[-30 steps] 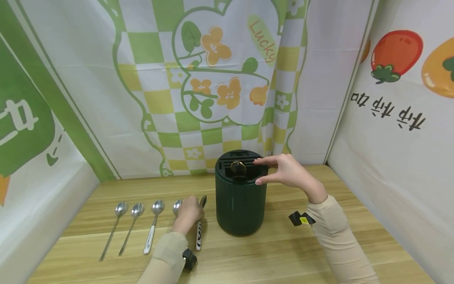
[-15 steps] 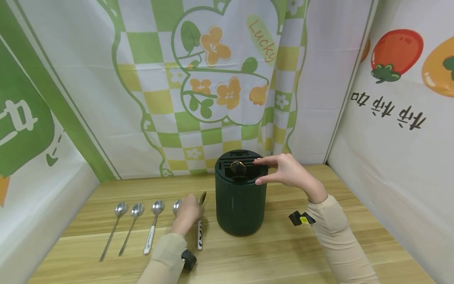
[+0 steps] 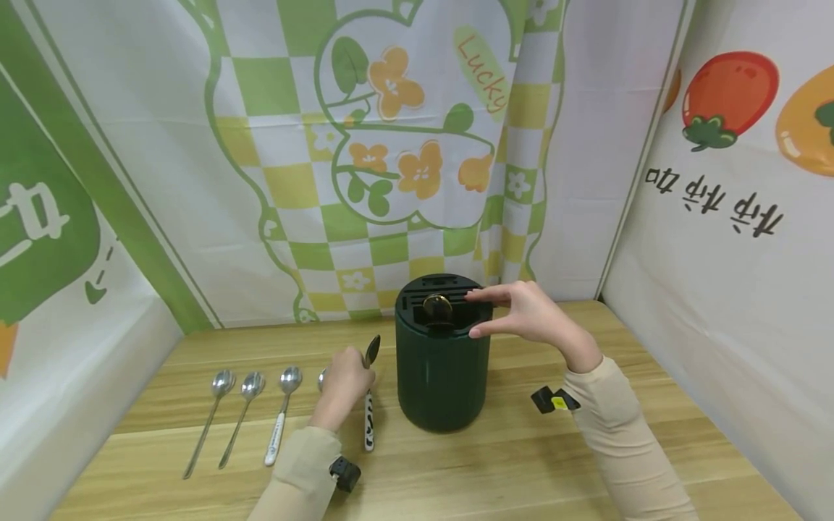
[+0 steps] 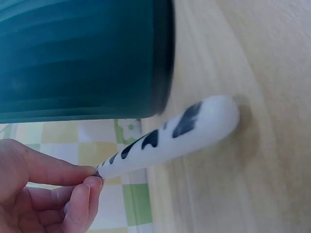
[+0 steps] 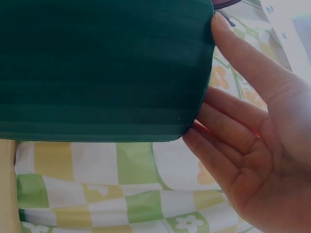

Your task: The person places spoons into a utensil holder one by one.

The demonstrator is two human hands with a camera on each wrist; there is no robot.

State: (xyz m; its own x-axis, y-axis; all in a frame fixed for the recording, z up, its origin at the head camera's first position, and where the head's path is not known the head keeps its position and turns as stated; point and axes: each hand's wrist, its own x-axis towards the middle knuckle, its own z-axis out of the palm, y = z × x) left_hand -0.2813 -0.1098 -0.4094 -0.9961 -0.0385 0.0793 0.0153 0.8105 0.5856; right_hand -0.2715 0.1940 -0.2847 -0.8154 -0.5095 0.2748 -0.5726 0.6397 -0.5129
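My left hand [image 3: 345, 380] pinches a spoon [image 4: 180, 131] near the top of its white handle with black cow-like patches. In the head view its bowl points up and away, and its handle end hangs down to the left of the dark green utensil holder [image 3: 441, 383]. My right hand [image 3: 531, 311] is at the holder's upper right edge, fingers spread and fairly straight. In the right wrist view the thumb and fingertips [image 5: 221, 22] meet the edge of the green wall. A round dark gold-rimmed piece [image 3: 437, 309] sticks out of the holder's black slotted top.
Left of my left hand, several metal spoons lie side by side on the wooden table [image 3: 495, 477]. One has a white printed handle [image 3: 275, 439]; another spoon [image 3: 322, 378] is mostly hidden by my left hand. A patterned curtain [image 3: 287, 188] hangs behind the table.
My left hand has lifted the patterned spoon slightly upward, its bowl rising beside the holder. My right hand has stayed in place.
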